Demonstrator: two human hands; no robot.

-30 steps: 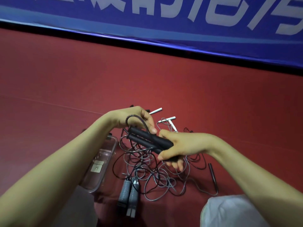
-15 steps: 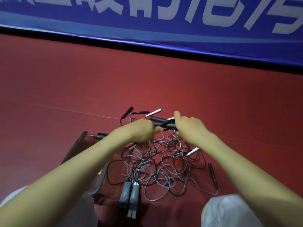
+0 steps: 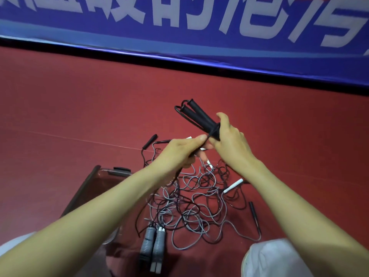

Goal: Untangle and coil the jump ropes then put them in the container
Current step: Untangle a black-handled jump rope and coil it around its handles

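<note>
Right hand (image 3: 231, 142) gripping two black handles (image 3: 201, 118); left hand (image 3: 183, 152) pinching cord (image 3: 207, 137); tangled ropes (image 3: 189, 198), container (image 3: 89, 180) below.

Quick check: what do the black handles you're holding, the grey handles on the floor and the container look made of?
Black handles: matte, no shine, probably foam or rubber. Grey handles: ribbed sleeves with pale end caps, likely rubber over plastic. Container: clear plastic with a dark rim; the red floor shows through its wall.

Red floor (image 3: 79, 108): tangled ropes (image 3: 191, 206), container (image 3: 79, 193).
</note>
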